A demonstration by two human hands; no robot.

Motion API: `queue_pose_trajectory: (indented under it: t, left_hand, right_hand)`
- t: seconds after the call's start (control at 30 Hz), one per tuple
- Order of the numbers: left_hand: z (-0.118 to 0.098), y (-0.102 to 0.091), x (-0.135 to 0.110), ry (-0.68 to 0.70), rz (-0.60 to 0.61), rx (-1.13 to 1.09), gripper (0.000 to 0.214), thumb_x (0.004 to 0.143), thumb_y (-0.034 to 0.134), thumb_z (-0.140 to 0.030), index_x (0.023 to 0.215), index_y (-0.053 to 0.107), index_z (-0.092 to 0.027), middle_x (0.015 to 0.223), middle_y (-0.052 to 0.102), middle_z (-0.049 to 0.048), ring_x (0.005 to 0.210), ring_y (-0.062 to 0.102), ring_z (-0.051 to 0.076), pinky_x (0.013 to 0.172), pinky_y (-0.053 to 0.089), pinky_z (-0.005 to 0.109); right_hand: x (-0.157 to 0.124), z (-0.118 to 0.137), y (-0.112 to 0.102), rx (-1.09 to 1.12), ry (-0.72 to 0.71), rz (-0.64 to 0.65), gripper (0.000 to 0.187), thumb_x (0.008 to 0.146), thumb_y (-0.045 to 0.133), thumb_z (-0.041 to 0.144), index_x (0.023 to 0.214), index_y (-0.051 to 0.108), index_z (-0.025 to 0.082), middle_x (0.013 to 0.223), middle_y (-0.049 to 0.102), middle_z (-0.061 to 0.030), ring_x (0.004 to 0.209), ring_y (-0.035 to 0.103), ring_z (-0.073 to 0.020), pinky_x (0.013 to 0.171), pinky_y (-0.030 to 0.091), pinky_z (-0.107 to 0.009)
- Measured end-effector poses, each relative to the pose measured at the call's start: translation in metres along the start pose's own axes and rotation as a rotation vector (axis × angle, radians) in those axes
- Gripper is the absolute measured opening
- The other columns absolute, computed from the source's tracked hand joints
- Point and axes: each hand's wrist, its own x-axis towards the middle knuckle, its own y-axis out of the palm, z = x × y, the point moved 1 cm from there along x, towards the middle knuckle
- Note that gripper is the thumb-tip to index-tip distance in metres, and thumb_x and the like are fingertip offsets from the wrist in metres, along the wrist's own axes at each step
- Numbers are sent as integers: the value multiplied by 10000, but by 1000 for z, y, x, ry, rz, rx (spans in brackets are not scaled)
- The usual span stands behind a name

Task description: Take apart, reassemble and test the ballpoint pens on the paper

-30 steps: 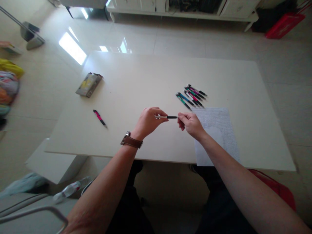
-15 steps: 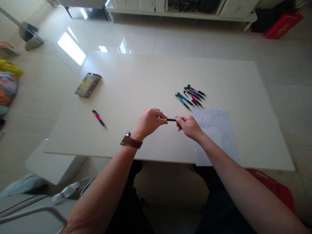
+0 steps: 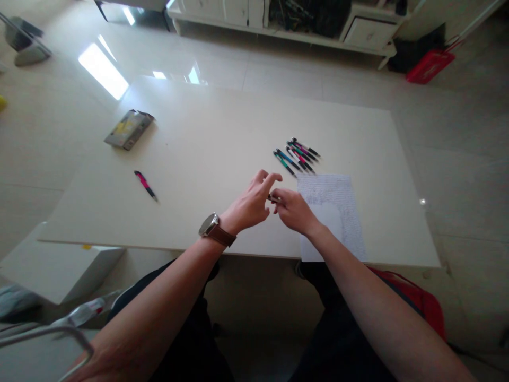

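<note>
Over the near middle of the white table (image 3: 222, 127), my two hands meet around a small dark pen (image 3: 273, 200). My right hand (image 3: 293, 210) is closed on the pen, and only a short dark piece of it shows between the hands. My left hand (image 3: 251, 204), with a brown-strapped watch on its wrist, has its fingers loosened and partly spread, with the fingertips beside the pen. A sheet of written paper (image 3: 332, 212) lies just right of my right hand. Behind it lies a cluster of several coloured pens (image 3: 296, 155).
A single pink pen (image 3: 145, 185) lies on the table's left part. A small flat box (image 3: 128, 129) sits at the far left of the table. A red bag (image 3: 419, 307) is on the floor at the right, and a white stool (image 3: 55, 265) stands below the table's left edge.
My hands have closed together, so the pen that showed stretched between them is now mostly hidden. My left fingers have loosened from it. The camera has tilted, shifting the scene left.
</note>
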Motion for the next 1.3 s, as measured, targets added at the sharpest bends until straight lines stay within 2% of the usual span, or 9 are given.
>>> queue_pose_trajectory:
  t: [0.07,0.13,0.27,0.37,0.43,0.6,0.73,0.93,1.3]
  left_hand:
    - [-7,0,0,-35,-83,17,706,715,571,0,1359,376,-216,1260,436,100,1119,508,205,963,504,379]
    - [-12,4,-3,-66,-73,49,630,769,589,-63,1352,398,-207,1253,460,102,1135,514,217,992,498,402]
    - [-21,35,-17,-108,216,198,481,832,643,-191,1297,519,-189,1250,536,122,1167,530,271,1027,478,458]
    - [-29,69,-34,-246,400,319,694,810,736,-330,1436,456,-219,1441,458,187,1287,481,374,988,495,537]
    - [-35,89,-47,-281,465,401,854,777,778,-419,1516,380,-262,1572,330,208,1442,279,483,1031,415,664]
    - [-50,112,-65,-304,554,558,1086,681,864,-413,1584,268,-316,1672,114,209,1485,55,563,1046,284,790]
    - [-63,123,-54,-368,510,649,1077,707,850,-336,1590,234,-356,1665,164,200,1449,188,584,972,404,756]
    - [-70,150,-34,-462,408,703,778,905,619,-283,1573,245,-418,1644,201,239,1349,382,601,750,562,625]
    - [-63,144,-24,-405,508,702,731,928,561,-169,1564,282,-397,1641,112,229,1224,565,520,872,519,688]
  right_hand:
    - [-4,-6,-24,265,96,-142,121,829,587,220,842,704,197,706,645,-12,571,507,-133,558,377,-278]
    - [-11,-13,-53,621,195,-220,270,860,588,432,812,713,198,583,569,12,468,399,-106,488,309,-270]
    - [-35,-21,-102,1141,272,-317,428,825,566,541,559,610,208,429,387,42,404,287,-88,448,263,-265]
    - [-55,-22,-122,1311,271,-397,350,798,582,455,547,590,210,466,415,33,417,307,-89,458,295,-265]
    - [-63,-22,-128,1368,252,-421,279,781,586,430,612,635,214,507,455,28,434,331,-94,469,318,-268]
    - [-68,-19,-132,1294,169,-424,241,773,580,441,754,698,232,592,542,16,438,312,-95,472,313,-272]
    - [-65,-21,-132,1017,204,-496,414,806,472,558,954,708,251,854,692,-61,539,427,-148,492,326,-304]
    - [-60,-27,-133,652,108,-412,616,833,315,673,1222,611,298,1092,695,-92,642,492,-191,544,354,-330]
    - [-56,-33,-132,718,142,-441,564,874,345,665,1181,638,294,1029,700,-93,630,475,-187,556,356,-339]
